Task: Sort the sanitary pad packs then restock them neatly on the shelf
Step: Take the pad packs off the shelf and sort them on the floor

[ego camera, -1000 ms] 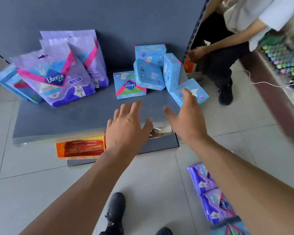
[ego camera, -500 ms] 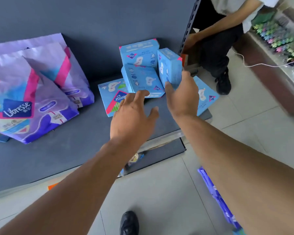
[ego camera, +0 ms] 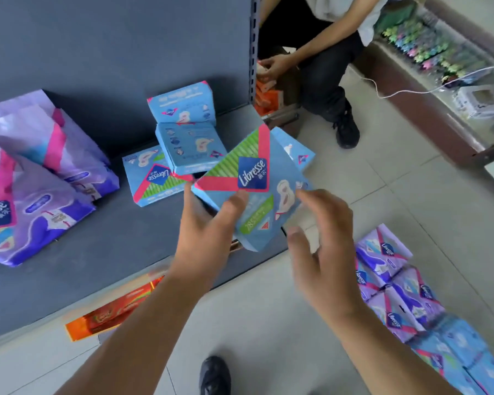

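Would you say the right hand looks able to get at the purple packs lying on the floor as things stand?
Probably yes. The right hand is open and holds nothing, and the purple packs on the floor lie just to its right with nothing between them. The left hand alone holds the blue pack.

Setting: retail shop | Evidence: grey gondola shelf [ego camera: 69, 252], slotted upright [ego camera: 253, 52], branded pad packs [ego camera: 166, 178], tiled floor [ego camera: 382, 172]

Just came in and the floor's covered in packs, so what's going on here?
A person is restocking sanitary pads on the grey shelf. Their left hand holds a blue pack tilted over the shelf's front edge; the right hand is open beside it. More blue packs and purple packs sit on the shelf; others lie on the floor.
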A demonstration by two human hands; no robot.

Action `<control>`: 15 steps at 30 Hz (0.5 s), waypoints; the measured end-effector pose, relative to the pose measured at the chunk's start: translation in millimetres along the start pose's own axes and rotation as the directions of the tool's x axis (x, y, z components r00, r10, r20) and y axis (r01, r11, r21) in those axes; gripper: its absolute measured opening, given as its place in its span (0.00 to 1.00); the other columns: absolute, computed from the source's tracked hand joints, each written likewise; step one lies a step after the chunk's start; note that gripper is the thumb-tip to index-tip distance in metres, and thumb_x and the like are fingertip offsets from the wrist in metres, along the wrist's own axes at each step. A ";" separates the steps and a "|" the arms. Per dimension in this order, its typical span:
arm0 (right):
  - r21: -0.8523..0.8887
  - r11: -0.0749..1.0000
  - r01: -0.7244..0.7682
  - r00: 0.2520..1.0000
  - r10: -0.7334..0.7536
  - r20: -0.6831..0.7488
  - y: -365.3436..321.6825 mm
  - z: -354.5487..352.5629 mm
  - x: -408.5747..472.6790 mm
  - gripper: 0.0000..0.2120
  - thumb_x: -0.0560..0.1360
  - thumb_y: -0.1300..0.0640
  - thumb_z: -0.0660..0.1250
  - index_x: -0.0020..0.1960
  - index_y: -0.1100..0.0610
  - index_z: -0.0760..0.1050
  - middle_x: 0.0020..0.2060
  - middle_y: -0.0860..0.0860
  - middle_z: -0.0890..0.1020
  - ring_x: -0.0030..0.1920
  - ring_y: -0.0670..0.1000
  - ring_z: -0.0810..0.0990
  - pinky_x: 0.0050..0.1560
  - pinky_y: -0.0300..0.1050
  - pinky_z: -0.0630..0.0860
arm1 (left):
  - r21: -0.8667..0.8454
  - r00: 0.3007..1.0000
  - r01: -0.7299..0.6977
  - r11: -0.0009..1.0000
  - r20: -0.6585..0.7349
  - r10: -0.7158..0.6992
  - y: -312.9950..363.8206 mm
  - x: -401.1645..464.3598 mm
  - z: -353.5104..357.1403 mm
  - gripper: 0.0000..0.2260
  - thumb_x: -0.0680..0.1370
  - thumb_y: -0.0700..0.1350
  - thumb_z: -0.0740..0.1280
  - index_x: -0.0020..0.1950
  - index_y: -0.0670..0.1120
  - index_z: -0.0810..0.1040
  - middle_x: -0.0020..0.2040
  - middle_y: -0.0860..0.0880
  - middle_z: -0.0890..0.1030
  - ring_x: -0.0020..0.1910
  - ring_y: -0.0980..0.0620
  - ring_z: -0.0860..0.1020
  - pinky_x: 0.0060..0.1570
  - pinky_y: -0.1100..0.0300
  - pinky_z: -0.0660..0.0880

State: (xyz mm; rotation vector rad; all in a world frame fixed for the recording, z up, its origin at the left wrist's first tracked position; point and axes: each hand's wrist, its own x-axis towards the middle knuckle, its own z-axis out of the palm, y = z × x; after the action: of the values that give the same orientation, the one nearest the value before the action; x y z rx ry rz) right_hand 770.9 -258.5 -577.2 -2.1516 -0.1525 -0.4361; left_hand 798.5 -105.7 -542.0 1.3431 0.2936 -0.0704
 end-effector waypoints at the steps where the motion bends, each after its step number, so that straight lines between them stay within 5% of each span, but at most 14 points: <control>1: 0.040 0.992 -0.122 0.992 0.123 -0.024 8.3 -17.9 0.1 0.22 0.74 0.52 0.62 0.67 0.56 0.71 0.62 0.48 0.73 0.63 0.49 0.71 0.62 0.41 0.69 | 0.009 0.999 0.033 0.999 0.033 -0.033 -1.4 -5.0 9.9 0.18 0.75 0.38 0.71 0.63 0.42 0.70 0.53 0.47 0.84 0.52 0.48 0.83 0.46 0.54 0.82; 3: 0.217 0.888 -0.405 0.913 0.406 0.041 22.7 -53.4 -0.6 0.23 0.72 0.47 0.63 0.66 0.47 0.69 0.60 0.41 0.73 0.59 0.39 0.74 0.54 0.33 0.71 | 0.026 0.993 0.060 0.998 0.097 -0.062 -7.4 -14.6 33.6 0.15 0.74 0.40 0.71 0.60 0.42 0.73 0.51 0.47 0.84 0.50 0.47 0.83 0.44 0.55 0.81; 5: 0.400 0.706 -0.585 0.805 0.563 0.184 40.5 -86.3 -4.7 0.19 0.70 0.47 0.64 0.61 0.41 0.70 0.55 0.41 0.78 0.55 0.40 0.78 0.48 0.36 0.74 | 0.042 0.983 0.099 0.994 0.153 -0.104 -15.8 -25.7 63.9 0.16 0.72 0.44 0.72 0.58 0.43 0.75 0.50 0.47 0.85 0.48 0.47 0.84 0.41 0.55 0.80; 8: 0.472 0.591 -0.654 0.741 0.627 0.241 65.4 -137.8 -20.4 0.15 0.72 0.51 0.65 0.58 0.50 0.75 0.49 0.49 0.84 0.51 0.50 0.84 0.47 0.47 0.79 | 0.124 0.941 0.173 0.977 0.272 -0.202 -31.9 -44.4 118.8 0.13 0.72 0.47 0.71 0.56 0.46 0.78 0.52 0.46 0.84 0.49 0.44 0.84 0.45 0.50 0.81; 10: 0.513 0.551 -0.658 0.719 0.664 0.208 77.7 -172.6 -32.8 0.13 0.75 0.56 0.67 0.59 0.56 0.75 0.48 0.53 0.85 0.46 0.49 0.85 0.42 0.42 0.79 | 0.182 0.920 0.186 0.966 0.313 -0.236 -43.7 -55.9 159.6 0.13 0.74 0.49 0.71 0.56 0.47 0.79 0.52 0.46 0.85 0.50 0.44 0.83 0.51 0.47 0.80; 15: 0.592 0.509 -0.626 0.627 0.779 -0.007 112.7 -256.2 -73.4 0.06 0.79 0.59 0.66 0.53 0.49 0.73 0.46 0.54 0.83 0.40 0.45 0.83 0.37 0.37 0.78 | 0.270 0.926 0.233 0.934 0.233 -0.298 -82.8 -85.9 254.5 0.07 0.78 0.42 0.67 0.53 0.50 0.72 0.40 0.53 0.84 0.41 0.49 0.84 0.49 0.47 0.79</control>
State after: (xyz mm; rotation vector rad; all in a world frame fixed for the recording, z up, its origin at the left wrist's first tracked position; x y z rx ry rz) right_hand 668.4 -528.1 -555.5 -1.3782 0.7022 -0.1515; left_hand 741.0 -380.7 -549.4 1.5040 0.2396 -0.5307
